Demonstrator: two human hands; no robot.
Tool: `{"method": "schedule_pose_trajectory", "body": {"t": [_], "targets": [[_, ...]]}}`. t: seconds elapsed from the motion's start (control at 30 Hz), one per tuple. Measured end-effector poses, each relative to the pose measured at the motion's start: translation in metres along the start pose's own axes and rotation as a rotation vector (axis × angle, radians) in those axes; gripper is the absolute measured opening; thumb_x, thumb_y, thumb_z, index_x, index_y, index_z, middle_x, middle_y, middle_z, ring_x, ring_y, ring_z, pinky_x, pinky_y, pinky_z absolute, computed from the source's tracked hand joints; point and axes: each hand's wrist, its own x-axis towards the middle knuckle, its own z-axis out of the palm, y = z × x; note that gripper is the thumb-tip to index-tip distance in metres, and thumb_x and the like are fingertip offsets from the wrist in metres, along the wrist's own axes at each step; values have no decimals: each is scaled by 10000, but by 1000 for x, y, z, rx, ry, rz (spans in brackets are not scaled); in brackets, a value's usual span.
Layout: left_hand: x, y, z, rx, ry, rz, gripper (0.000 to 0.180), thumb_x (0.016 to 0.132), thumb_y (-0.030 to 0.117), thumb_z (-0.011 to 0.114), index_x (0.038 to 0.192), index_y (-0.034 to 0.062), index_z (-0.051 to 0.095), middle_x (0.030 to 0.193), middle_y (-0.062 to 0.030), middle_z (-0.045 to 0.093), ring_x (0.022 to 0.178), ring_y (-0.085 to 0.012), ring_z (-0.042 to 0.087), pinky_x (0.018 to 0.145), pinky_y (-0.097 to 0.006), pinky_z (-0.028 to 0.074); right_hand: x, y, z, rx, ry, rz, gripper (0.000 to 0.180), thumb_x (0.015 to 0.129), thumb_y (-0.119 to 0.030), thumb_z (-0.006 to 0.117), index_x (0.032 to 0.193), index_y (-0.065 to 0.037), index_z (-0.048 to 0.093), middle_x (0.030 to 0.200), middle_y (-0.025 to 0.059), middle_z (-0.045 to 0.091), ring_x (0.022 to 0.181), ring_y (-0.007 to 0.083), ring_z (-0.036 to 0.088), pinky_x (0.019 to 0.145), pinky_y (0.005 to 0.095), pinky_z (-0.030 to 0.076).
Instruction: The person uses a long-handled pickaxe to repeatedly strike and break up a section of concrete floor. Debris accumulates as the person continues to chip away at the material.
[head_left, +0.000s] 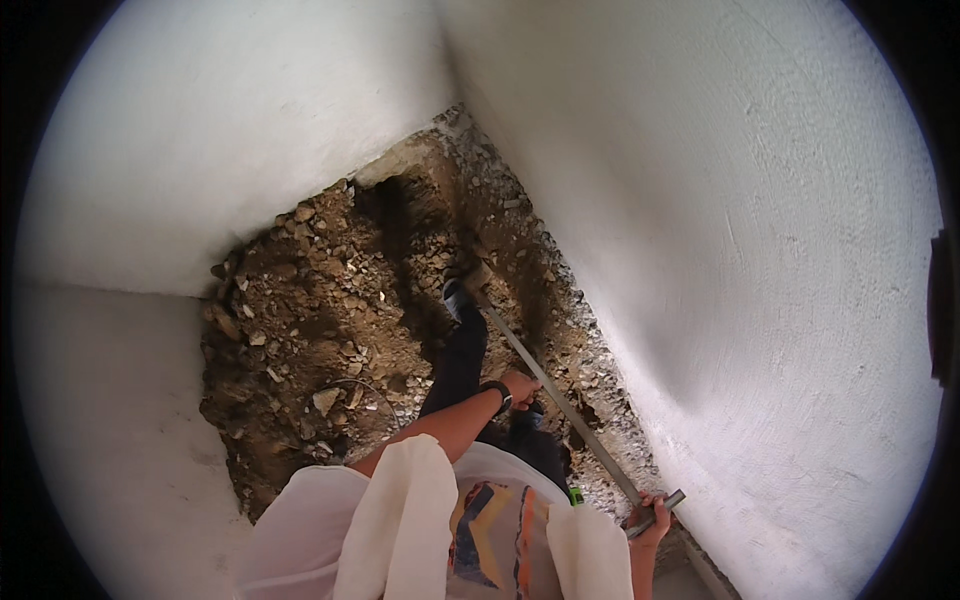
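A long-handled shovel (578, 422) slants across the dug soil, its straight shaft rising toward me from far left to near right. Its low end (476, 277) lies against the soil beside my forward shoe (456, 298); the blade blends with the earth and its full shape cannot be made out. My left hand (520, 389), with a dark watch on the wrist, is closed at the middle of the shaft. At the near right, the fingers of my right hand (650, 514) wrap round the crosswise grip at the top.
Pale plastered walls (780, 250) close in on the right, far and left sides, meeting in a far corner. Loose brown soil with stones (310, 290) covers the ground. A darker trench (395, 225) runs from the far wall. A thin wire (360, 383) curves over the rubble.
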Motion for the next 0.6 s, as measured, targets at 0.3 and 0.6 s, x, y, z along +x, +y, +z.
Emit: {"method": "schedule_pose_trajectory", "body": {"t": [0.3,0.6], "targets": [[-24,59,8,-90,92,-117,488,939,456,556,1051,-18,595,875,-102,603,659,-212,607,604,-360,607,-6,-23,122,78,47,-61,99,867,-119,621,850,-57,546,724,91,552,795,228,562,923,417,436],[-2,103,-4,-329,144,21,326,979,315,508,909,0,560,780,-109,529,680,-239,561,545,-391,527,1,-62,286,-134,108,-11,182,903,-210,598,798,-66,564,755,79,587,866,224,581,852,320,437]]}}
